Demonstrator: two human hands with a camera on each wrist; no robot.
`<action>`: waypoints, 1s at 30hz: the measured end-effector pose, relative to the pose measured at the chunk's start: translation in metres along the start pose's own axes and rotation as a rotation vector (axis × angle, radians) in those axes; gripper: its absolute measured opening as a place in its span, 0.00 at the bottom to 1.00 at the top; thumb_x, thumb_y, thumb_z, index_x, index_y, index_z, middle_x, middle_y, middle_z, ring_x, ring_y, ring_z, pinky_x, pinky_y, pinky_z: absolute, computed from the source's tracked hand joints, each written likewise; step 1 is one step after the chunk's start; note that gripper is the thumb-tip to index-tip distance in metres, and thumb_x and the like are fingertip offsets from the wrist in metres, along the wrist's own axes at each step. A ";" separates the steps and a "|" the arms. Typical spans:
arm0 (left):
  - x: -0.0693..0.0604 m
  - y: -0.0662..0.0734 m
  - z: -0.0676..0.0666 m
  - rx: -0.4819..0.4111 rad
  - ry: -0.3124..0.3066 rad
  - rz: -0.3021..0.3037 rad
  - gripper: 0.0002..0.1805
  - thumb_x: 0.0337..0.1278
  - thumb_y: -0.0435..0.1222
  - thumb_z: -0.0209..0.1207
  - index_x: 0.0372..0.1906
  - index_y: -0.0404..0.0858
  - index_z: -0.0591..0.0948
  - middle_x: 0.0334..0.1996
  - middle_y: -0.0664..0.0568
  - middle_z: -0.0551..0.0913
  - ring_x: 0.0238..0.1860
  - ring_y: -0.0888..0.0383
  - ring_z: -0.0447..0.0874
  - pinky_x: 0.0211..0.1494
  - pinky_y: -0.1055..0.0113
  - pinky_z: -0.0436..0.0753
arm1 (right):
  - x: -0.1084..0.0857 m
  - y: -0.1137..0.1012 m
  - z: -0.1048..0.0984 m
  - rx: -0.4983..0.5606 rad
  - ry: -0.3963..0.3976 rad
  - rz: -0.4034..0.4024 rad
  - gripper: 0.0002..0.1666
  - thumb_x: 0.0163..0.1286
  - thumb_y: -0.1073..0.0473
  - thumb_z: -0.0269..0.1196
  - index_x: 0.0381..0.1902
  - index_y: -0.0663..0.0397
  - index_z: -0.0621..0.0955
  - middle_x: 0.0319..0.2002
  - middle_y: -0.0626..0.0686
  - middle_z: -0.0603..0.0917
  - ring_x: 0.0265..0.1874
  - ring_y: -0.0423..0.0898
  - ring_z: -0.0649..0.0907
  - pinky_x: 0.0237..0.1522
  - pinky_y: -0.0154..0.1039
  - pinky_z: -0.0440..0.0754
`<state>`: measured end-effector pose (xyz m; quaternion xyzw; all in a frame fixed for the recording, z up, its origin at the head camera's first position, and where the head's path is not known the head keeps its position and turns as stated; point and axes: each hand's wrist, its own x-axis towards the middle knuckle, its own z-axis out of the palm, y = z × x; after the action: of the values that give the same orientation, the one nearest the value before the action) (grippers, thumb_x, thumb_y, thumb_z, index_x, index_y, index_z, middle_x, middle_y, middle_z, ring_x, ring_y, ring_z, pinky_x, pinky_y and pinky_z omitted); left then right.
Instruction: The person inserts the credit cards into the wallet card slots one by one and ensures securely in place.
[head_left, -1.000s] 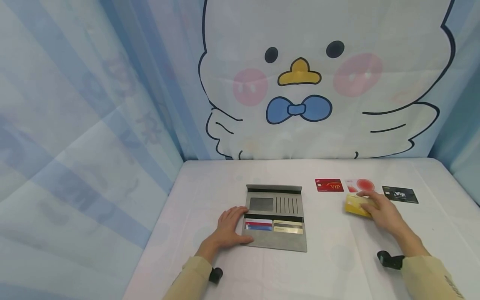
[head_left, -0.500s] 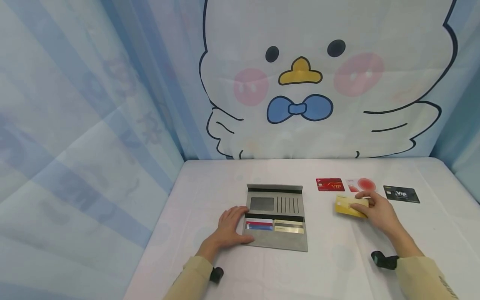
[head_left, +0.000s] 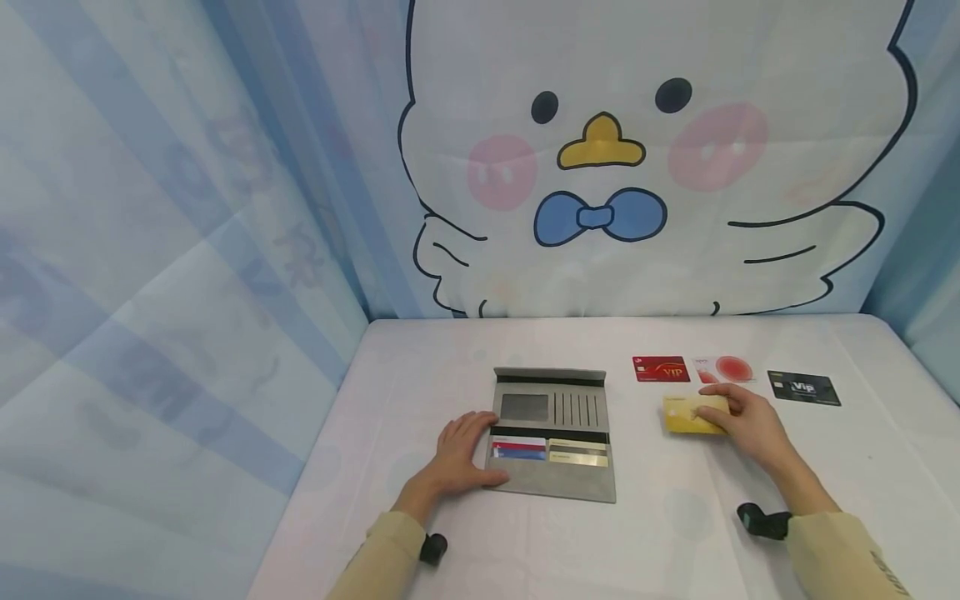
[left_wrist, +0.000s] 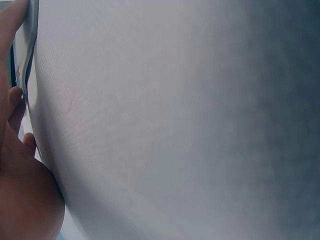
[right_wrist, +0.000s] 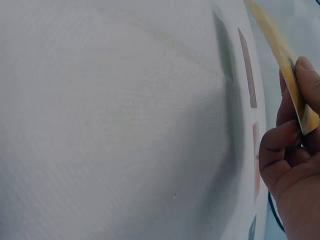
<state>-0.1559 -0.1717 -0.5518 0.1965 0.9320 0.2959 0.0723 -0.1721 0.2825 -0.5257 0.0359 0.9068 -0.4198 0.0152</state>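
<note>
My right hand (head_left: 753, 427) pinches a yellow card (head_left: 684, 414) between thumb and fingers. In the right wrist view the yellow card (right_wrist: 282, 55) is off the table, with the thumb on one face and fingers behind it. On the left, my left hand (head_left: 457, 467) rests against the left edge of an unfolded grey card wallet (head_left: 551, 483), fingers spread. Two cards show in the wallet's lower slots: a white, red and blue card (head_left: 517, 449) and a gold card (head_left: 577, 453). The left wrist view shows mostly tablecloth, with part of the left hand (left_wrist: 30, 200) at its edge.
Behind the right hand lie a red VIP card (head_left: 661, 369), a white card with a red circle (head_left: 731, 369) and a black VIP card (head_left: 804, 388). A white cloth covers the table (head_left: 570, 550). A printed curtain (head_left: 600, 275) hangs along the table's back edge.
My right hand has moved left with the yellow card, from just in front of the white card toward the wallet. The left hand and the wallet stay in place.
</note>
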 end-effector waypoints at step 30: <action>-0.001 0.003 -0.002 0.002 0.002 0.001 0.48 0.48 0.52 0.73 0.73 0.39 0.67 0.73 0.46 0.65 0.76 0.43 0.52 0.77 0.42 0.45 | -0.007 -0.022 0.016 0.193 -0.241 -0.092 0.31 0.79 0.57 0.56 0.71 0.67 0.61 0.71 0.75 0.57 0.67 0.73 0.61 0.65 0.62 0.68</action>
<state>-0.1548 -0.1709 -0.5485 0.1967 0.9323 0.2950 0.0709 -0.1670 0.2559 -0.5193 -0.0550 0.8545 -0.5065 0.1012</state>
